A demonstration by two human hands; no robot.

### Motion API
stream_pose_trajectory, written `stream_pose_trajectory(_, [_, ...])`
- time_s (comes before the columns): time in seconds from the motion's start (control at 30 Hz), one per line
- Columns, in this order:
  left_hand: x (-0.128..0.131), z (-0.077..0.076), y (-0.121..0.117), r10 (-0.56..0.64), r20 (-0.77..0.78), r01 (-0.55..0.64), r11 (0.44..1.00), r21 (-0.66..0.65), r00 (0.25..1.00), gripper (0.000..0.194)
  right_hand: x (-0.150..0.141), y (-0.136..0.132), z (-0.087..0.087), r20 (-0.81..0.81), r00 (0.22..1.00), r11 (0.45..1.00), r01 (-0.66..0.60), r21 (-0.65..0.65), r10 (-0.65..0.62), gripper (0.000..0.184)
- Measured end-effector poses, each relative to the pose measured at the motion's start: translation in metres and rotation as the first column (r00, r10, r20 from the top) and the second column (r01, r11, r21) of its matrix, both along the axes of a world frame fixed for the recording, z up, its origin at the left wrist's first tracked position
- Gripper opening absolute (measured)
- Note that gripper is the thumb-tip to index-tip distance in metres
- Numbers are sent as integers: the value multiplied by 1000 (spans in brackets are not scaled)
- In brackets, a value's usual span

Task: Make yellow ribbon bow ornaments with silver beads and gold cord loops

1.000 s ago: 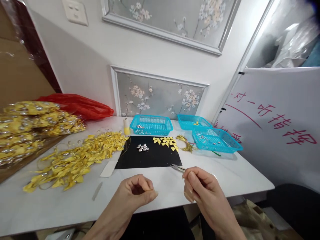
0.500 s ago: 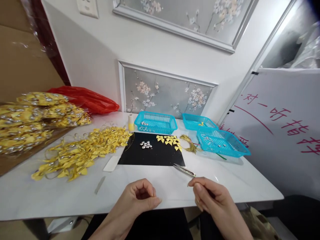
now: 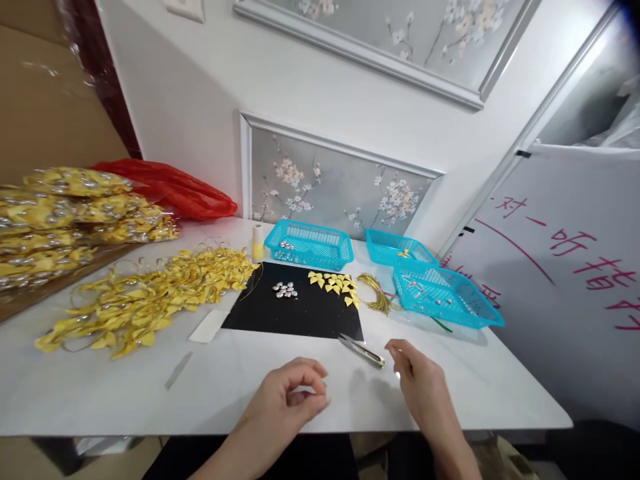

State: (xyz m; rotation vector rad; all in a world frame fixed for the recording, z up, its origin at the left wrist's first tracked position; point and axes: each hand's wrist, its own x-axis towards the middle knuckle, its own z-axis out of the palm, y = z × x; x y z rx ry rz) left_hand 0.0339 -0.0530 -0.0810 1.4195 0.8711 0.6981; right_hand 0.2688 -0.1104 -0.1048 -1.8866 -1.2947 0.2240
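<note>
My left hand (image 3: 287, 400) hovers over the front edge of the white table, thumb and fingertips pinched together; whatever they hold, if anything, is too small to make out. To the right, my right hand (image 3: 424, 381) is also closed, its fingertips beside the handle end of the thread snips (image 3: 364, 351). The snips lie on the table, tips over the near edge of a black mat (image 3: 285, 317). Silvery beads (image 3: 285, 291) form a small cluster on the mat. Yellow leaf-shaped pieces (image 3: 337, 283) lie at its right, with a bundle of golden-green wire (image 3: 377, 295) beyond them.
Yellow strands with silver beads (image 3: 165, 290) are heaped on the left, near bagged bundles (image 3: 90, 207) and a red plastic bag (image 3: 175, 190). Blue baskets (image 3: 310, 244) (image 3: 443, 293) (image 3: 400, 247) stand along the back. A thread spool (image 3: 257, 243) stands by the mat.
My right hand has moved forward and away from my left, up beside the snips. My left hand keeps its pinch and has shifted slightly right. The camera view has turned a little.
</note>
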Motion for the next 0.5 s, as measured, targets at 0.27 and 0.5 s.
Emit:
stream_pose_trajectory(0.27, [1,-4,8,18,-41,-17,999,34,999,24,-3,22,-23,125,991,987,-27,-160,47,15])
stream_pose_trajectory(0.5, [7,-18,9,57,-31,-59,997,-44,998,26,24,10,-34,200,978,969,104,-224,-58,18])
